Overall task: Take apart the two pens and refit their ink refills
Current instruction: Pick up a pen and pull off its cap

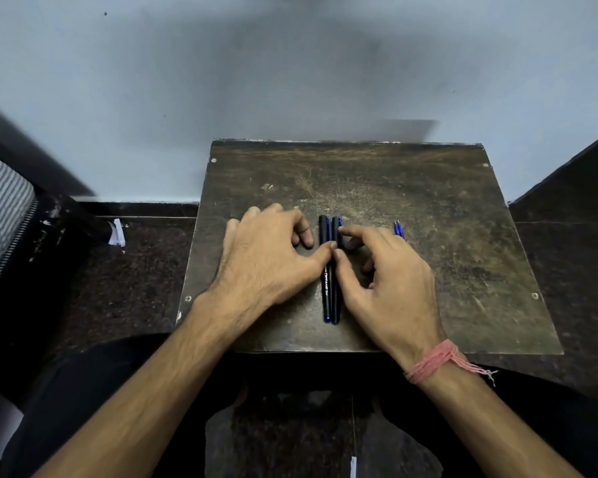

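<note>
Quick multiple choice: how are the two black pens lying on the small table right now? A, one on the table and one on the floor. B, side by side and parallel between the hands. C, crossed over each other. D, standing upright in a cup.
B: the two black pens lie parallel and close together on the table, between the left hand and right hand.
</note>
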